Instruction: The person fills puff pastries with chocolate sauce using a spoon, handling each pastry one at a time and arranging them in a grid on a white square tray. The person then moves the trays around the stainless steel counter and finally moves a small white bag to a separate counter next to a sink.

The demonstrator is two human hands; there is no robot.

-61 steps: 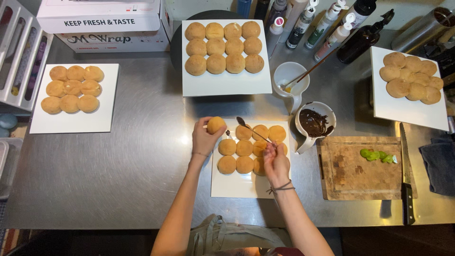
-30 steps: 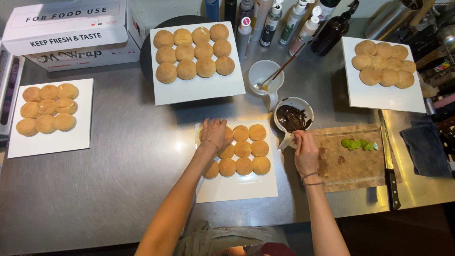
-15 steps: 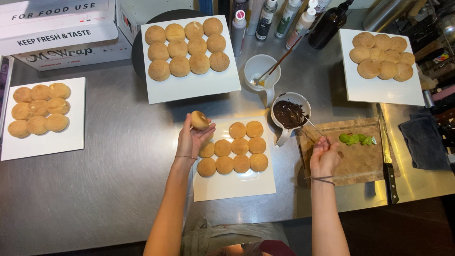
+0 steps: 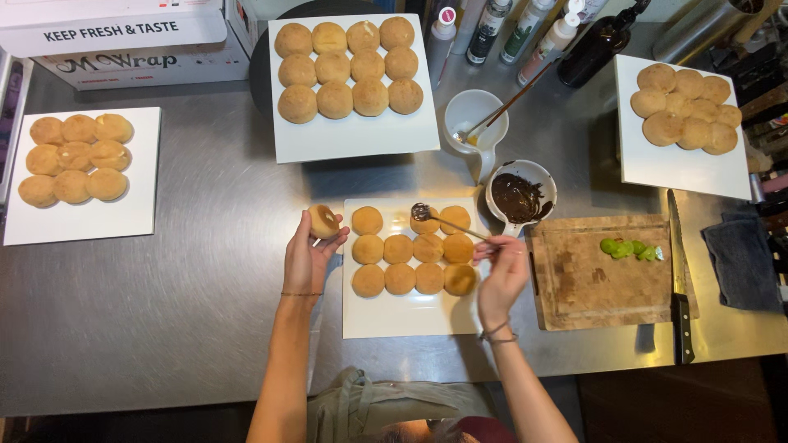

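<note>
Surface: brushed stainless-steel bench [image 4: 189,279], seen from above, with several white plates of round buns on it.
Left hand: left hand [image 4: 305,261] raised just left of the centre plate; its grip is closed around one small round golden bun [image 4: 323,221], held at the fingertips with the flat side up.
Right hand: right hand [image 4: 501,271] at the right edge of the centre plate; its grip is pinched on the handle of a thin metal spoon [image 4: 450,223].
Spoon: bowl end carries dark sauce and sits over the top row of buns on the centre plate; handle runs down and right into the fingers.
Centre plate: square white plate [image 4: 402,316] directly in front of the person, holding three rows of small round golden buns [image 4: 410,250]; the near part of the plate is bare.
Sauce: white handled bowl of dark brown sauce [image 4: 520,197], just right of the centre plate, touching the board's far left corner.
Board: square wooden cutting board [image 4: 599,275] right of the centre plate, with green slices [image 4: 630,248] near its far edge.
Knife: black-handled knife [image 4: 678,279] lying along the board's right edge.
Far plates: white plate of larger buns [image 4: 353,135] behind the centre plate; similar plates at far left [image 4: 82,217] and far right [image 4: 681,168].
Second bowl: white bowl with a spoon [image 4: 476,123] behind the sauce bowl.
Background: bottles [image 4: 525,33] and cardboard boxes [image 4: 131,41] along the far edge.
</note>
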